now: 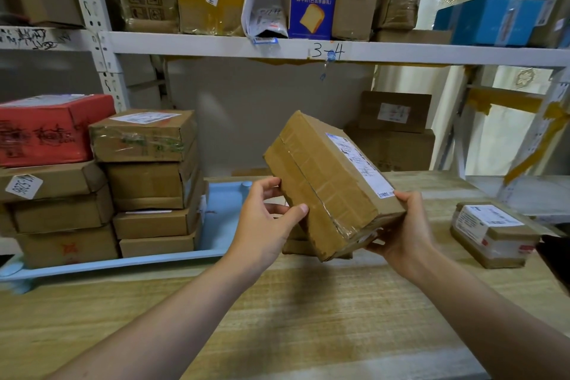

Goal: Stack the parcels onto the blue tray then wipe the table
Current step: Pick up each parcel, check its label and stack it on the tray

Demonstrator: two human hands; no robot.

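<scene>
Table (308, 302): one parcel (493, 233) still at right. Tray (222, 213): two stacks (148, 182), right end bare. Stacking step. Box (327, 182) airborne, tilted; left hand (265, 225) and right hand (404, 231) both grip it. Next: level it, set on tray's bare end.

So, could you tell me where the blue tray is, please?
The blue tray sits on the table's left side in the head view, under the parcel stacks, beside the left hand.

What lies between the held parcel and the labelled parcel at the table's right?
Only bare wooden table, as the head view shows, between the held parcel and the labelled parcel.
</scene>
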